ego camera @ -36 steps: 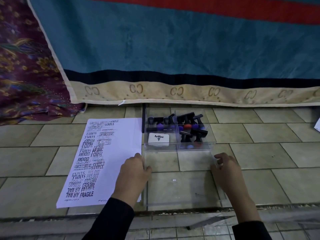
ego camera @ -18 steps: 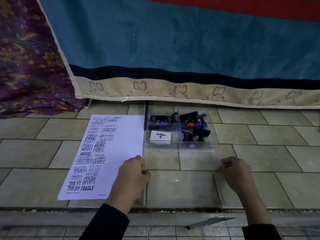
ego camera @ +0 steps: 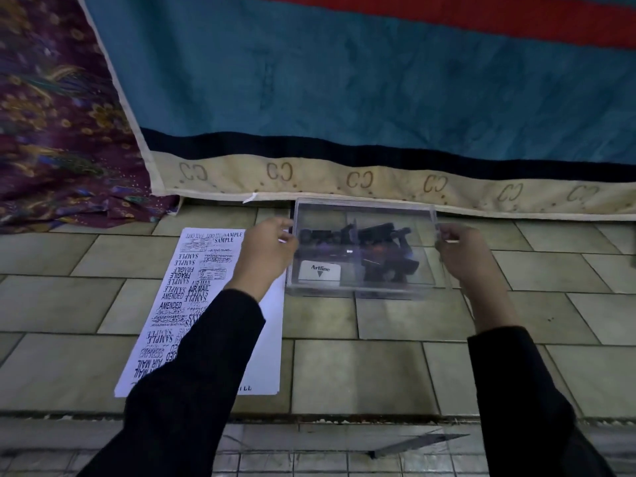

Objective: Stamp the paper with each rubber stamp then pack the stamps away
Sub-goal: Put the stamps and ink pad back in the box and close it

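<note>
You're packing away: your left hand [ego camera: 272, 251] and right hand [ego camera: 463, 256], fingers curled, pinch the clear lid [ego camera: 364, 216] over the box [ego camera: 358, 293] of stamps [ego camera: 375, 235], right of the stamped paper [ego camera: 192, 280]. Next, press it down squarely.

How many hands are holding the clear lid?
2. The left hand holds the clear lid at its left edge, the right hand pinches its right edge; the lid is over the box of stamps.
</note>
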Available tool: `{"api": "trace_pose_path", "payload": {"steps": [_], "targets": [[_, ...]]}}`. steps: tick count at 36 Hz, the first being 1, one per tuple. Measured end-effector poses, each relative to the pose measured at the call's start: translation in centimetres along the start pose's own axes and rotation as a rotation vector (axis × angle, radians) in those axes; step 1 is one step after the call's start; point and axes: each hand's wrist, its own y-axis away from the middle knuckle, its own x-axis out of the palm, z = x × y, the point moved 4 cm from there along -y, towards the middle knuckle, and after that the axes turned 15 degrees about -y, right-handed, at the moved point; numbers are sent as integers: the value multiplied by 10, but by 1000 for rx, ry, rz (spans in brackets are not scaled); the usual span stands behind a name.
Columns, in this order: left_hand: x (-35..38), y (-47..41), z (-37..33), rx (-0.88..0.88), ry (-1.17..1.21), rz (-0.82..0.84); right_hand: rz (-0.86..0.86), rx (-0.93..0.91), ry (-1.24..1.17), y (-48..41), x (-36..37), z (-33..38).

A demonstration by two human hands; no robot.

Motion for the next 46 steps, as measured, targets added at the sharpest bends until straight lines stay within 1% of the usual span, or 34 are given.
{"api": "trace_pose_path", "payload": {"steps": [5, 10, 14, 19, 27, 35, 39, 46], "targets": [[13, -24, 6, -52, 77, 49, -46, -10, 58, -22, 11, 1], [21, -35, 8, -50, 70, 76, -39, -45, 111, -28, 17, -3], [24, -38, 10, -41, 39, 74, -15, -1, 164, -31, 21, -13], [26, -40, 15, -23, 43, 47, -36, 40, 139, -31, 21, -20], [28, -36, 23, -70, 67, 4, -38, 9, 116, -26, 25, -20], [27, -33, 22, -99, 96, 46, -24, 56, 100, -24, 24, -20], [28, -30, 21, -92, 87, 29, -44, 51, 72, -21, 23, -20], [27, -28, 23, -141, 116, 35, -59, 56, 48, -17, 24, -20]]}}
